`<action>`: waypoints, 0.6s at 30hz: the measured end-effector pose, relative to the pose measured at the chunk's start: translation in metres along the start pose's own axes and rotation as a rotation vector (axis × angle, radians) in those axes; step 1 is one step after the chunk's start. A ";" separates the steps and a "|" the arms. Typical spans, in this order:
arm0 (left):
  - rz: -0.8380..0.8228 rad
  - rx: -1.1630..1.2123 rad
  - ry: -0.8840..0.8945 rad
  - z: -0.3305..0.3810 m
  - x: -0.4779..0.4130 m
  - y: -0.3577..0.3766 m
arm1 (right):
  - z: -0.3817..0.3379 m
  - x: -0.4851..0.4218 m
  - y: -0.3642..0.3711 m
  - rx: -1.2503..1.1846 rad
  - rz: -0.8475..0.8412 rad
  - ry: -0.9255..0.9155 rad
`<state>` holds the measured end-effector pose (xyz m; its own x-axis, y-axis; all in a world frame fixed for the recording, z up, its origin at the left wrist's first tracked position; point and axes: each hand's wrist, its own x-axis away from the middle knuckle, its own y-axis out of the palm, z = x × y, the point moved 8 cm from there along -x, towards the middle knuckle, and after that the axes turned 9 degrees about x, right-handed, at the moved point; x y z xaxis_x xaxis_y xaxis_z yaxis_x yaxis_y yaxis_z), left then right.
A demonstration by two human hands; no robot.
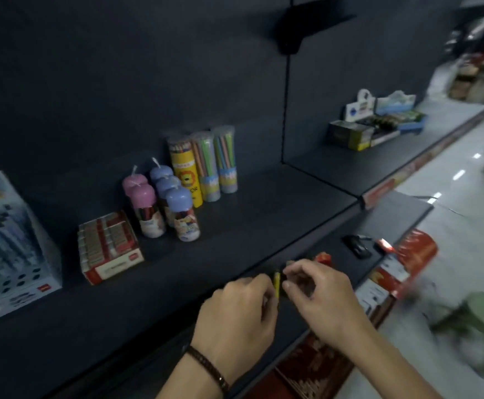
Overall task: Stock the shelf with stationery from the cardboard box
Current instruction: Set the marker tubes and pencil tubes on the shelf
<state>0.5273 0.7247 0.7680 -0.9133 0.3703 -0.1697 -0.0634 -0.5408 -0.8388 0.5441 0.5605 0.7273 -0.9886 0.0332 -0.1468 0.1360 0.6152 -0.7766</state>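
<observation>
Broadly, a dark shelf lines a dark wall beside glossy floor.

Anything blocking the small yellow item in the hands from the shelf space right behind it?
Nothing visible. The left hand pinches the yellow item at the front edge of the shelf, and the stretch straight behind it is bare. The red box and capped bottles stand off to the left.
</observation>
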 end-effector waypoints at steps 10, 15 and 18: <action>-0.565 -0.257 0.164 0.155 0.062 0.234 | 0.224 0.209 -0.060 0.118 -0.197 0.317; -0.734 -0.284 0.336 0.276 0.108 0.380 | 0.388 0.374 -0.117 0.164 -0.235 0.611; -0.863 -0.311 0.397 0.335 0.139 0.467 | 0.470 0.480 -0.143 0.148 -0.227 0.822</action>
<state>0.2357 0.2710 0.5262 -0.4000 0.7995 0.4481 -0.4813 0.2328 -0.8451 0.0800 0.1179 0.4801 -0.7178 0.5165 0.4669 -0.1196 0.5692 -0.8134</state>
